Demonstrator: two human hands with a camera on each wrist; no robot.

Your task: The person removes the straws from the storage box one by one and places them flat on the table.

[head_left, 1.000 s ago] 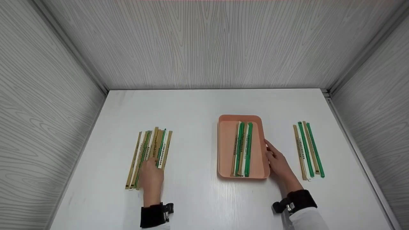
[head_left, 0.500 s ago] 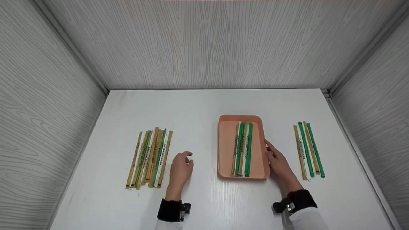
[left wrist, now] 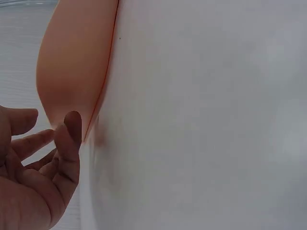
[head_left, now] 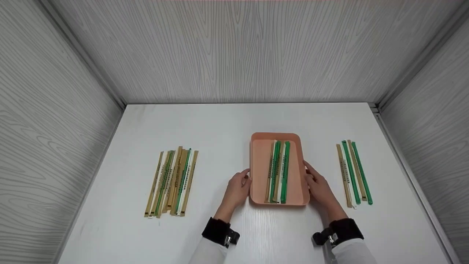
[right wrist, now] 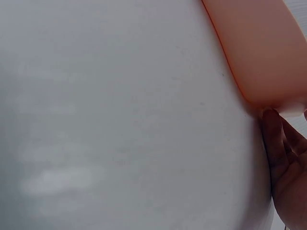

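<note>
A shallow pink rectangular tray (head_left: 258, 165) lies on the white table. Inside it, toward the right, several slim wrapped straws (head_left: 286, 168) in green, white and tan lie side by side lengthwise. My left hand (head_left: 236, 187) is at the tray's left side, fingertips right at the wall; its fingers are loosely bent and hold nothing. In the left wrist view, one fingertip overlaps the tray's lower edge (left wrist: 72, 72). At the opposite side my right hand (head_left: 322, 189) touches the wall with fairly straight fingers. The right wrist view shows its fingertips against the tray's lower edge (right wrist: 268, 62).
A larger bunch of wrapped straws (head_left: 176, 183) in tan, green and white lies on the left of the table. A smaller group (head_left: 353, 172) lies to the right, beyond my right hand. Grey wood-grain panels (head_left: 234, 51) enclose the back and sides.
My left hand has left the bunch of straws on the left and moved right to the tray's left side, carrying nothing. The right hand, tray and straws have stayed in place.
</note>
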